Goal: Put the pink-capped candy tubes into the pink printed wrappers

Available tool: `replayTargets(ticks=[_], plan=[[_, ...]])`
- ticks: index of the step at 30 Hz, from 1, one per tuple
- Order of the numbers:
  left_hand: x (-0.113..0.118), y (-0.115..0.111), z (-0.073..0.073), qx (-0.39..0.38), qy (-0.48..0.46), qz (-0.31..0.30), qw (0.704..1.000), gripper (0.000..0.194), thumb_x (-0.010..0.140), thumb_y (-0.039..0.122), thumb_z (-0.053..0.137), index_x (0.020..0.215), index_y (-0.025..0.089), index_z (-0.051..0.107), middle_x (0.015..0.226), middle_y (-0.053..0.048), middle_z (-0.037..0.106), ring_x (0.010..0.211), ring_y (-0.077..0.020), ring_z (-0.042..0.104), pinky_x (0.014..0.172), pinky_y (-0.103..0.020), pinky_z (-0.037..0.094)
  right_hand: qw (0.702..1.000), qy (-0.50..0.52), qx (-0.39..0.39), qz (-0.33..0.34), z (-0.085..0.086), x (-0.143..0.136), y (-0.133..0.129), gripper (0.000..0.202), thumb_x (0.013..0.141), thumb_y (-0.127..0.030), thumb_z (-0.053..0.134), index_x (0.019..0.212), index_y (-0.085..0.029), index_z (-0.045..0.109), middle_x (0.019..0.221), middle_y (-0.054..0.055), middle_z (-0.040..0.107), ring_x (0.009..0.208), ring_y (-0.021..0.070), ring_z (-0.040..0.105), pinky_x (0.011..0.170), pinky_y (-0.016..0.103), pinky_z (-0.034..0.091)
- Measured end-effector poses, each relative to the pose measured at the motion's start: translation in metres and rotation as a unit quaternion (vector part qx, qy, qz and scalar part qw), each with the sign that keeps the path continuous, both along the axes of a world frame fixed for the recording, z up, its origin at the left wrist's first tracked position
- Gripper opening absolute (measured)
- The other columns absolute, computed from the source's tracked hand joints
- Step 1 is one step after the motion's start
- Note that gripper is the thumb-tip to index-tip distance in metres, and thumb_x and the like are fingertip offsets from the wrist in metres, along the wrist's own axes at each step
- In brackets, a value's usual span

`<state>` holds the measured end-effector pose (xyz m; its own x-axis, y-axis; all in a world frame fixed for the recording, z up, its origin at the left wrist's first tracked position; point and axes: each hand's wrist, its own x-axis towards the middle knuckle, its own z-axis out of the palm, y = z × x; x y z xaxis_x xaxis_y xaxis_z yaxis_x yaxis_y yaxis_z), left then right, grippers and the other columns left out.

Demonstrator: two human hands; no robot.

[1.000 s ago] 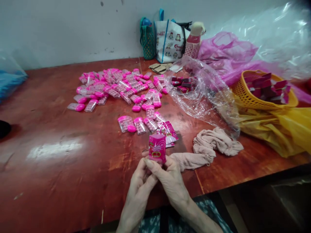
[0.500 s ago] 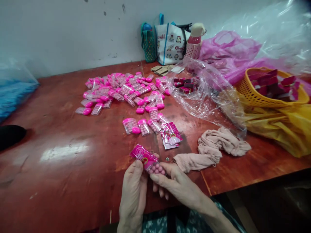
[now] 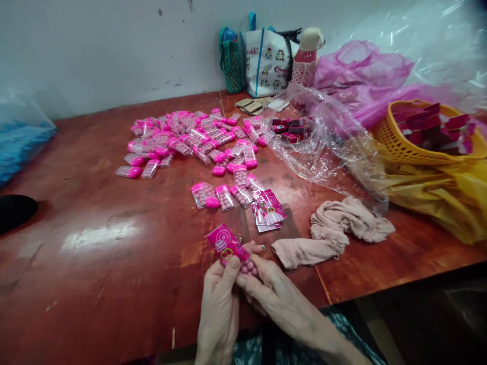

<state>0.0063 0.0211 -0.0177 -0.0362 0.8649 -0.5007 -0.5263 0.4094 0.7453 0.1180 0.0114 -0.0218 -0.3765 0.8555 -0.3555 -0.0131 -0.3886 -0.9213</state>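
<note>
Between my hands, near the table's front edge, is a small clear container of pink candy balls [image 3: 249, 267] with a printed pink sleeve [image 3: 225, 242] over its upper part. My left hand [image 3: 219, 304] is closed, its thumb pressing on the sleeve. My right hand [image 3: 279, 291] pinches the lower end of the container, where the balls show. Just beyond lies a small stack of flat pink sleeves [image 3: 271, 209]. Several pink-capped candy containers [image 3: 225, 197] sit beside it, and a large heap of the same containers [image 3: 182, 132] spreads farther back.
A crumpled beige cloth [image 3: 331, 228] lies to the right. Behind it are a clear plastic bag [image 3: 323, 157] and a yellow basket [image 3: 395, 137] of dark red packets. A patterned bag [image 3: 266, 61] and a bottle [image 3: 306, 50] stand against the wall. A black object [image 3: 17, 213] sits at left.
My left hand has shifted right, closer to my right hand, its thumb now farther along the sleeve. Fewer candy balls show below the sleeve. The view has shifted slightly.
</note>
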Motion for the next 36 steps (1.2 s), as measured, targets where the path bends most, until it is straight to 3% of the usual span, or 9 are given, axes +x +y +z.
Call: replayTargets(ticks=[6,10,15,20,23,27,36], plan=[[-0.01,0.001,0.002,0.001,-0.034,0.011,0.999,0.03,0.072,0.028,0.064,0.094,0.008,0.067,0.077,-0.011,0.068,0.047,-0.0138,0.058,0.041,-0.024,0.048,0.991,0.125,-0.024,0.041,0.003,-0.004,0.012,0.019,0.084,-0.035,0.052,0.081,-0.017,0.049,0.06,-0.005,0.046,0.044,0.0048,0.037,0.042,0.017,0.031],[-0.003,-0.002,0.003,-0.01,-0.025,0.002,1.0,0.031,0.078,0.032,0.057,0.097,0.009,0.065,0.065,-0.006,0.065,0.03,-0.0073,0.046,0.032,-0.022,0.043,0.993,0.114,-0.032,0.001,0.001,-0.011,0.006,0.023,0.086,-0.038,0.049,0.076,-0.017,0.047,0.056,-0.006,0.044,0.042,0.0047,0.037,0.039,0.016,0.031],[0.009,-0.008,0.004,-0.04,-0.034,-0.009,0.999,0.033,0.079,0.033,0.056,0.1,0.009,0.064,0.044,0.002,0.052,0.028,-0.0064,0.041,0.027,-0.017,0.037,0.995,0.089,-0.035,-0.031,0.0,-0.016,0.0,0.028,0.085,-0.041,0.05,0.072,-0.017,0.046,0.053,-0.007,0.041,0.042,0.0047,0.035,0.038,0.016,0.029],[0.003,-0.009,0.005,-0.008,-0.048,0.026,0.998,0.029,0.078,0.029,0.058,0.1,0.011,0.065,0.056,-0.002,0.062,0.034,-0.0064,0.045,0.036,-0.019,0.045,0.99,0.128,-0.049,-0.031,-0.002,-0.015,0.006,0.03,0.085,-0.045,0.048,0.075,-0.016,0.048,0.054,-0.006,0.043,0.041,0.0043,0.038,0.037,0.014,0.031],[-0.007,-0.007,0.005,0.013,-0.047,0.047,0.998,0.038,0.075,0.037,0.06,0.103,0.011,0.065,0.075,-0.011,0.069,0.046,-0.0141,0.058,0.042,-0.025,0.051,0.985,0.161,-0.052,0.025,-0.003,-0.014,0.01,0.036,0.088,-0.046,0.042,0.069,-0.015,0.047,0.047,-0.006,0.044,0.035,0.0037,0.039,0.034,0.014,0.027],[-0.012,-0.005,0.007,0.015,-0.018,0.051,0.998,0.04,0.07,0.03,0.066,0.105,0.012,0.064,0.09,-0.014,0.069,0.057,-0.0197,0.063,0.044,-0.027,0.052,0.988,0.141,-0.06,0.011,-0.004,-0.017,0.007,0.037,0.088,-0.046,0.04,0.071,-0.014,0.047,0.047,-0.006,0.045,0.033,0.003,0.039,0.033,0.014,0.025],[0.003,-0.009,0.007,-0.002,-0.03,0.038,0.999,0.03,0.079,0.028,0.056,0.106,0.016,0.063,0.101,-0.013,0.067,0.03,-0.0006,0.041,0.027,-0.014,0.038,0.997,-0.002,-0.008,-0.076,0.001,-0.029,-0.006,0.035,0.088,-0.05,0.038,0.074,-0.018,0.043,0.048,-0.007,0.04,0.038,0.0059,0.04,0.036,0.017,0.031]])
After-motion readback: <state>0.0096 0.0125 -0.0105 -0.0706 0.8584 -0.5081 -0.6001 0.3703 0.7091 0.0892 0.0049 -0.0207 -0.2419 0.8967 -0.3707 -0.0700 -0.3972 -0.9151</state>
